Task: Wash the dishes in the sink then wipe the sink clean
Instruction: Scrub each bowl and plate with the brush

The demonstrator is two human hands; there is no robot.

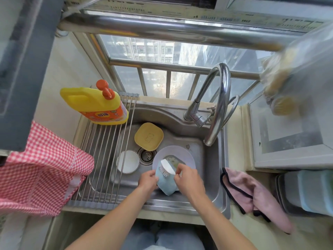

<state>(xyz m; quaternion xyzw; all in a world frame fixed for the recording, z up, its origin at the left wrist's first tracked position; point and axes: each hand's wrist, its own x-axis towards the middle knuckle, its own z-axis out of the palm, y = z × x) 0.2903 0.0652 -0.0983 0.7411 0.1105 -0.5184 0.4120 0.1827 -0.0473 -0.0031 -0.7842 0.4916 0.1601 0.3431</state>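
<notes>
Home kitchen: steel sink (212,188), faucet (219,98), dish soap (95,103).

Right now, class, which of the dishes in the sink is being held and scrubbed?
The light blue dish, gripped by the left hand while the right hand works the white brush on it. The others lie untouched.

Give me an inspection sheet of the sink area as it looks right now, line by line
Surface: steel sink, drain strainer uncovered.
Job's things: blue dish being scrubbed with white brush; lilac plate, yellow square dish and white bowl wait in the basin.
Clutter: yellow detergent bottle lies on roll-up drying rack; pink cloth on counter; red checked cloth.
Grippers: left hand holds the dish; right hand holds the brush.
Cables: nothing seen.
Surroundings: faucet shows no water; barred window behind.
</notes>
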